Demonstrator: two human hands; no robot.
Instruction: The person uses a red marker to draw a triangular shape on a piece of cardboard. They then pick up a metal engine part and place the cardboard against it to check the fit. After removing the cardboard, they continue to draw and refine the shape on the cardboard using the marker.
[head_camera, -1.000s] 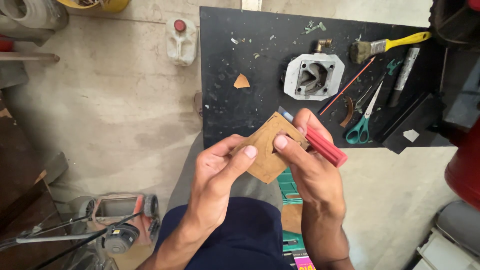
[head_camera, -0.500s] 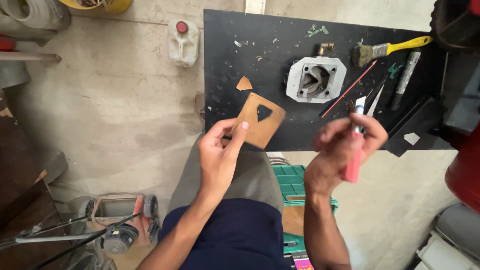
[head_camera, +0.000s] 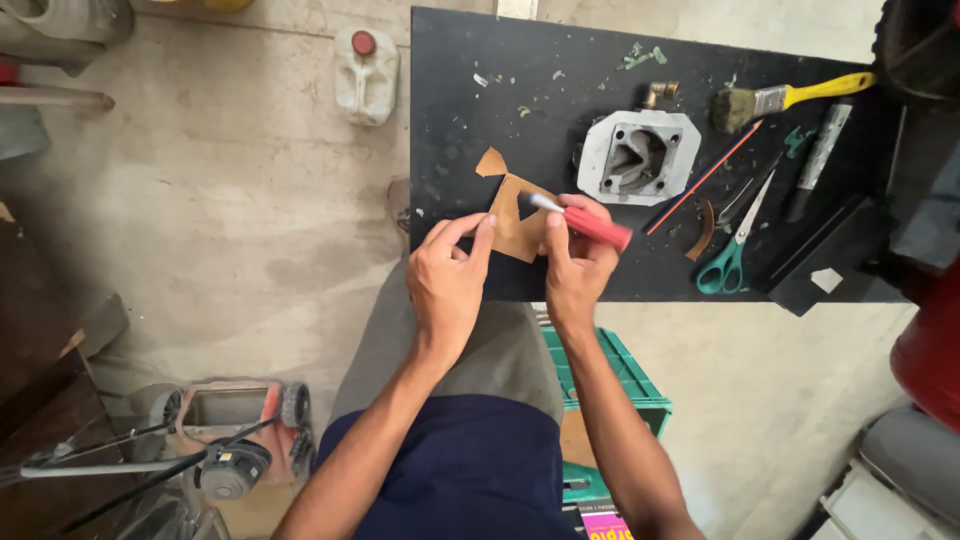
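Concrete floor (head_camera: 230, 200) surrounds a black counter (head_camera: 460, 110) carrying a grey metal casting (head_camera: 640, 155), green-handled scissors (head_camera: 735, 250), a yellow-handled brush (head_camera: 790, 97) and a small brown offcut (head_camera: 490, 163). Flat on the counter near its front edge lies a brown sheet (head_camera: 510, 235) with a triangular cutout. Left hand (head_camera: 450, 275) presses the sheet's edge with its fingertips; right hand (head_camera: 580, 255) grips a red-handled knife (head_camera: 585, 222), blade at the cutout.
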